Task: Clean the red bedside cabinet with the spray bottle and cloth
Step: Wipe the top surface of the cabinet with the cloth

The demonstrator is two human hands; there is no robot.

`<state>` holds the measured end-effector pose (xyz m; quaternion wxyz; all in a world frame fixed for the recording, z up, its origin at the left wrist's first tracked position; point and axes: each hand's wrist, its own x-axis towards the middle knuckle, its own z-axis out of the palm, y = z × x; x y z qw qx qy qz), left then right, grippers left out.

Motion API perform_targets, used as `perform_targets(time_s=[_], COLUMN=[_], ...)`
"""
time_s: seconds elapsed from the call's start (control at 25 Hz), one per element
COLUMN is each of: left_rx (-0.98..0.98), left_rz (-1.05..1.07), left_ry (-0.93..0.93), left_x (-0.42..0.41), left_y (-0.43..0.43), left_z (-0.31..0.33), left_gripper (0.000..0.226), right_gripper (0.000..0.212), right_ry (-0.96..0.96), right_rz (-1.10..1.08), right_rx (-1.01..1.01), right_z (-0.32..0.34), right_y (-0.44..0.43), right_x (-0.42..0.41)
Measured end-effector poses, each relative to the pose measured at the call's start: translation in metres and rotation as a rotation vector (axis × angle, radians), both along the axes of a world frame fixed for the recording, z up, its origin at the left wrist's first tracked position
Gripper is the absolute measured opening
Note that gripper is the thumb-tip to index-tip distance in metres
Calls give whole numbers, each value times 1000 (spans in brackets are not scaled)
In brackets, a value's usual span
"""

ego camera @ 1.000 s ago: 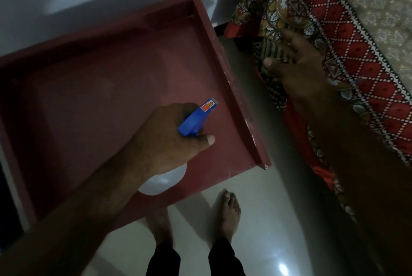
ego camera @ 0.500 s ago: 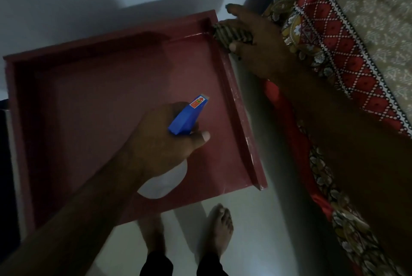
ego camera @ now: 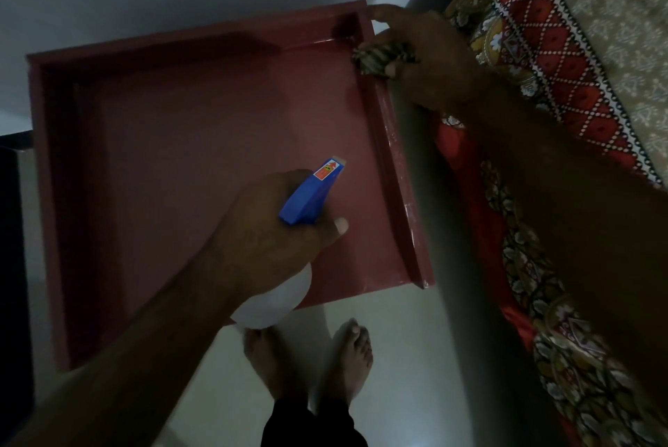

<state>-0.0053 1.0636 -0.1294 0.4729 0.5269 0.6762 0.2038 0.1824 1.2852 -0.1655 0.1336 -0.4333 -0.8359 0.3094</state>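
Observation:
The red bedside cabinet (ego camera: 180,143) fills the left and middle of the head view, its top ringed by a raised rim. My left hand (ego camera: 267,240) grips a spray bottle (ego camera: 311,193) with a blue trigger head and a white body, held above the top's right half, nozzle pointing toward the far right. My right hand (ego camera: 430,56) presses a striped cloth (ego camera: 379,58) against the rim at the far right corner.
A bed with a red, patterned cover (ego camera: 578,85) runs along the right side, close to the cabinet. My bare feet (ego camera: 311,356) stand on the pale tiled floor below the cabinet's front edge. A white wall lies behind the cabinet.
My right hand lifted the cloth off the bed and carried it left to the cabinet's far right corner. The left hand kept the spray bottle over the top.

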Motion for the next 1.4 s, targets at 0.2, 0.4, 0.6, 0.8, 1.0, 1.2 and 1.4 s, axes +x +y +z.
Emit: perform_targets(time_s=[0.2,0.4,0.6,0.8,1.0,1.2,1.4], left_rx=[10,60,76,90,92,102,79], left_rz=[27,21,-13,-14,0,-7,8], left_ry=[-56,-71,-57,-47,-45,-36,-61], left_x=[-8,-14,-15,-19,-18,-18,-13], left_y=[-7,-7,-5,-2,-8,-13,-15], left_z=[3,4,5,4,-4,-1,-1], left_gripper=[32,30,30,22,20,22,29], right_gripper=[67,64,63,61,62,62,60], right_ry=[33,63,110,51,35,50,55], right_rz=[-61,-125,-200,-216,-216,-238,-266], right_rx=[-10,-6,-59,27,46,-9,-21], right_z=[-10,-10,-7,-6,-6,-6,-5], right_y=[-36,-37,-51,-71,-74,-99,-88], right_x=[18,12,16,22,16,29,20])
